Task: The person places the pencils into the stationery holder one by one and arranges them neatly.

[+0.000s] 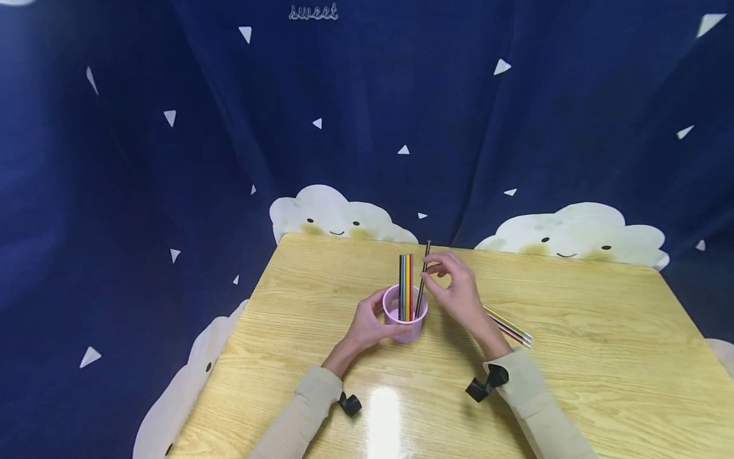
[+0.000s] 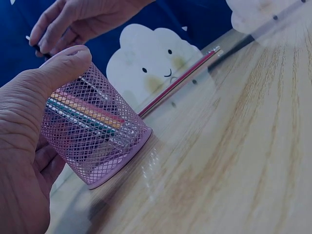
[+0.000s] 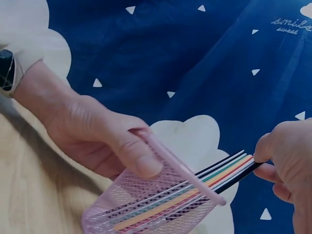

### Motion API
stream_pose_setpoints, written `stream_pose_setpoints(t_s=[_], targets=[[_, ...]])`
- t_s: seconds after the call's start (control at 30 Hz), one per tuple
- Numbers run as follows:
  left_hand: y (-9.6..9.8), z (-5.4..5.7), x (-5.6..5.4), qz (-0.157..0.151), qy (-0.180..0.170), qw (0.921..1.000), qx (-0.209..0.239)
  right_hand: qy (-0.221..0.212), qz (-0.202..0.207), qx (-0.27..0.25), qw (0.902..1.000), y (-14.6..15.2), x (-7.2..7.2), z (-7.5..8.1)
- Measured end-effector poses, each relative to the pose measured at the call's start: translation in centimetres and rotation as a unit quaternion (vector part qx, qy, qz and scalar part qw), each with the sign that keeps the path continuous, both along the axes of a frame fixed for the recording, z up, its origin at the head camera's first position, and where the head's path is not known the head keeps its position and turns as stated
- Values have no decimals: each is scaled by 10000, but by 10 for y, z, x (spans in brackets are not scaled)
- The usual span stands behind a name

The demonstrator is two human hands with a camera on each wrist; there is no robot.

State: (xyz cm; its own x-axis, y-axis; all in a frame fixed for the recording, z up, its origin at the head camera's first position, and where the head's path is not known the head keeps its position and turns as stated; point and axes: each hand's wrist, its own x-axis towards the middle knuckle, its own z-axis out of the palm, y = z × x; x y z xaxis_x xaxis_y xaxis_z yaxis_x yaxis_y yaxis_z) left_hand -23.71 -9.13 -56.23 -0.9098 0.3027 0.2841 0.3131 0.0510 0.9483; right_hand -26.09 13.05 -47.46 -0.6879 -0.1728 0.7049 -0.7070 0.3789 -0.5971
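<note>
A pink mesh pencil cup (image 1: 406, 333) stands on the wooden table, with my left hand (image 1: 367, 324) gripping its side. In the left wrist view, the left thumb lies over the rim. Several pencils (image 1: 406, 280) in different colours, including blue, yellow and red, lean upright together inside the cup. My right hand (image 1: 457, 288) pinches a black pencil (image 1: 422, 290) near its upper end, and that pencil's lower part is inside the cup. Through the mesh (image 2: 92, 122) the coloured pencils show at a slant. Whether the black pencil touches the cup's bottom, I cannot tell.
A few loose pencils (image 1: 510, 328) lie on the table (image 1: 602, 357) to the right, partly behind the right forearm. A dark blue curtain (image 1: 367, 95) with white clouds and triangles hangs behind the table's far edge. Black straps (image 1: 487, 382) are on both wrists.
</note>
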Motion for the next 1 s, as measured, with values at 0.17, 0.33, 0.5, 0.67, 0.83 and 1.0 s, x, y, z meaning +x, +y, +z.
stream_pose_setpoints(t_s=[0.17,0.33,0.5,0.67,0.83,1.0], targets=[[1,0,0,-15,25,10000,-19,-218,-12,123,9997,-1,-2,-11],[1,1,1,-26,58,10000,-13,-383,4,127,9992,-3,-2,-13],[0,1,1,-6,24,10000,-28,-468,72,295,9984,-6,-3,-15],[1,3,-1,-18,30,10000,-32,-520,3,286,9982,-6,-6,-18],[0,4,-1,-5,37,10000,10,-513,-41,233,9984,-8,-5,-18],[0,1,2,-68,23,9999,120,-562,-15,294,9980,-8,-3,-17]])
